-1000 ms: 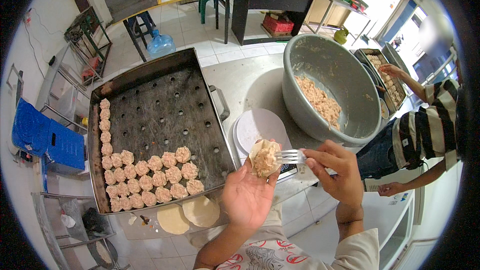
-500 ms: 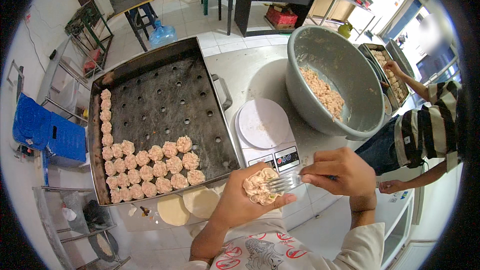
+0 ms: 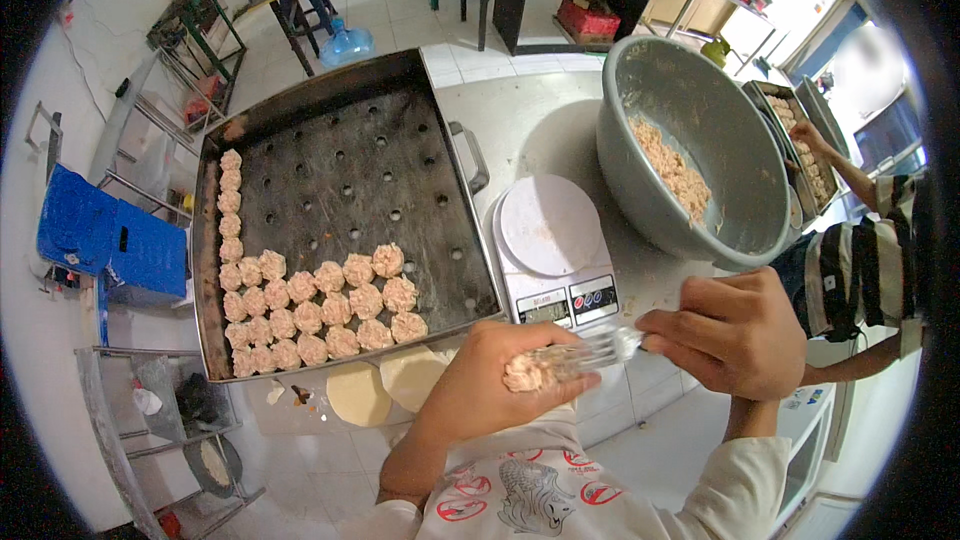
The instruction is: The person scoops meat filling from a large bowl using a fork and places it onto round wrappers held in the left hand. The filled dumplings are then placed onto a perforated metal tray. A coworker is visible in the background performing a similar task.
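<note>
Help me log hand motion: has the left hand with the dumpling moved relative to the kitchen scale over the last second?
Yes. The left hand has drawn back toward the person, from over the kitchen scale to below its front edge.

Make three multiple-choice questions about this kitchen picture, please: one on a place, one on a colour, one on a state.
1. Where do the finished dumplings lie in the perforated tray?
A. far right corner
B. near left part
C. centre only

2. What colour is the big bowl?
A. grey
B. red
C. yellow

3. What is on the scale platform?
A. the bowl
B. a dumpling
C. nothing

Answers: 1 B, they fill the left edge and the near rows. 2 A, its wall is plain grey. 3 C, the round white plate is bare; the left hand holds the dumpling and the right hand the fork.
</note>
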`<state>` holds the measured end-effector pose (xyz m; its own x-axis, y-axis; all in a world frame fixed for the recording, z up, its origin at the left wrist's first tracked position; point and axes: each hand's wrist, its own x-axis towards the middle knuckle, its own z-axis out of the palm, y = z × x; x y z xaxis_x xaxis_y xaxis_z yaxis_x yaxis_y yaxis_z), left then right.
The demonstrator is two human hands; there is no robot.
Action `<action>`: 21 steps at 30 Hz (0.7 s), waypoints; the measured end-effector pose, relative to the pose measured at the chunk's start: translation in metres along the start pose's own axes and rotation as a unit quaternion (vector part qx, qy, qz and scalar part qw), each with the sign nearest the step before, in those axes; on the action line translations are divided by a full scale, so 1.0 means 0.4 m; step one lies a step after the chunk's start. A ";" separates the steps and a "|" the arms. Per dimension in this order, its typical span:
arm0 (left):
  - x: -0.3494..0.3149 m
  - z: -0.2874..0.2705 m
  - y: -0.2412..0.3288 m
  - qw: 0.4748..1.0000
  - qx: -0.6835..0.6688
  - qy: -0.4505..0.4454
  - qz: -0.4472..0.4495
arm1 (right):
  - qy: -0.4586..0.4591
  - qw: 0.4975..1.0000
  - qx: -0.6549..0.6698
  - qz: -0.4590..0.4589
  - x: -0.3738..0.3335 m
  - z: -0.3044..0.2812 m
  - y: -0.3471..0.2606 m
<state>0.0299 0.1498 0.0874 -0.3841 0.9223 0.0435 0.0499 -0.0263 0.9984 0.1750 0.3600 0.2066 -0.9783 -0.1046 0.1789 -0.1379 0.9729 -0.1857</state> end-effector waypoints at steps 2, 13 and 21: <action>0.002 0.000 0.000 1.000 0.006 0.028 0.000 | -0.004 1.000 0.010 -0.013 0.008 -0.001 -0.006; 0.009 0.004 -0.036 0.980 -0.149 0.041 -0.126 | 0.020 0.998 -0.043 0.050 0.008 -0.027 -0.009; 0.038 -0.014 -0.064 0.737 -0.672 0.031 0.072 | 0.131 0.964 0.145 0.181 -0.064 0.117 0.033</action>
<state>0.0174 0.1622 0.0626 -0.5078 0.8542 0.1118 -0.8470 -0.5187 0.1164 0.1910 0.3659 0.1542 -0.9032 0.3228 0.2827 0.1298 0.8334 -0.5372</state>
